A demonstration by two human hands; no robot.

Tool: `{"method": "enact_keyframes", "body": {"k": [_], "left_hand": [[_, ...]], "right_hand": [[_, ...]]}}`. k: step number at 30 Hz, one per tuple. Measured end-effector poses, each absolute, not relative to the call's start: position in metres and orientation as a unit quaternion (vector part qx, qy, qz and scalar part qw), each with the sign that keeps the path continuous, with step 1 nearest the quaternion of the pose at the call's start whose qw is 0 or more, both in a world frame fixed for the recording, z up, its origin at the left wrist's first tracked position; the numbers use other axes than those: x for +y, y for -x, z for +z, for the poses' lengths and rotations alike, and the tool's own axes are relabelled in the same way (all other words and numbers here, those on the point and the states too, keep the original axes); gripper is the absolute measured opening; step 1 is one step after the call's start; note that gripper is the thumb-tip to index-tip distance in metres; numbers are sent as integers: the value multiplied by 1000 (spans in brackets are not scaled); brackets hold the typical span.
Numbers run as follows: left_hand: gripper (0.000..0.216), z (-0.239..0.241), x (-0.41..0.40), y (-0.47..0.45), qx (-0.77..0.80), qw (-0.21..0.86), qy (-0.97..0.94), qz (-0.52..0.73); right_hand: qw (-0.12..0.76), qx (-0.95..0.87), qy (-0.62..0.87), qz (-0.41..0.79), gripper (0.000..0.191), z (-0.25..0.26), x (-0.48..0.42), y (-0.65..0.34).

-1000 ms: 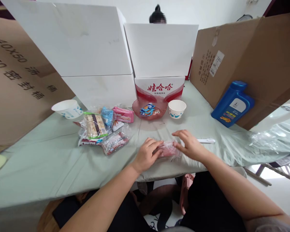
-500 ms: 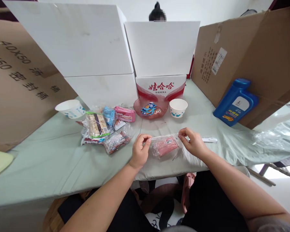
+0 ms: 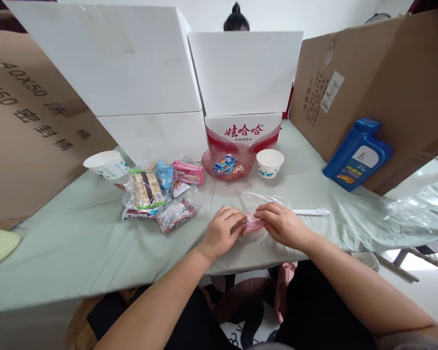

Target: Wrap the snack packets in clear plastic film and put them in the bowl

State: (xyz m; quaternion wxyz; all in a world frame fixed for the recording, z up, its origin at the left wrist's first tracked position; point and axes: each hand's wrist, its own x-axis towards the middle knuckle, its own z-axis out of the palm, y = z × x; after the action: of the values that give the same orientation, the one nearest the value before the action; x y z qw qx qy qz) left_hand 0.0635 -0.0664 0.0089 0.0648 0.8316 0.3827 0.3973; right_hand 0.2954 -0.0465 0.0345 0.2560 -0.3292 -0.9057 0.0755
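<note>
Near the front edge of the table, my left hand [image 3: 222, 232] and my right hand [image 3: 282, 224] are both closed around a clear plastic bag [image 3: 258, 198] with a pink snack packet [image 3: 252, 222] inside. The packet is squeezed between my fingers, and the loose top of the bag stands up behind them. A white pen-like stick [image 3: 310, 212] lies just right of my right hand. To the left, a pile of bagged snacks [image 3: 153, 194] rests on the pale green tablecloth [image 3: 95, 243].
A pink glass bowl [image 3: 228, 166] with small packets and a paper cup [image 3: 269, 163] stand behind my hands. Another paper cup [image 3: 105, 164] is at left, a blue bottle [image 3: 357, 155] at right. Cardboard and white boxes wall the table; a person's head shows behind them.
Half a second ago I held the bag stretched by its top corners. Now both hands have come together and lowered, gripping the pink packet through the bag.
</note>
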Motion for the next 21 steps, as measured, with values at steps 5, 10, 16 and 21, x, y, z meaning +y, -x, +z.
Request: {"method": "enact_keyframes", "body": {"k": [5,10,16,21], "left_hand": [[9,9,-56,-46,471,27,-736,485],[7,9,-53,-27,531,-21,-653,539],[24,19,-75,-41,351,-80,-800,480],[36,6,-62,-47,453,-32,-826,334]], "right_hand": [[66,-855,507,85,38,31,-37,-300],[17,-823,564,66,43,32,-36,-306],[124,-816,563,41,42,32,-36,-301],[161,-849,482,142,48,31,-37,-298]]}}
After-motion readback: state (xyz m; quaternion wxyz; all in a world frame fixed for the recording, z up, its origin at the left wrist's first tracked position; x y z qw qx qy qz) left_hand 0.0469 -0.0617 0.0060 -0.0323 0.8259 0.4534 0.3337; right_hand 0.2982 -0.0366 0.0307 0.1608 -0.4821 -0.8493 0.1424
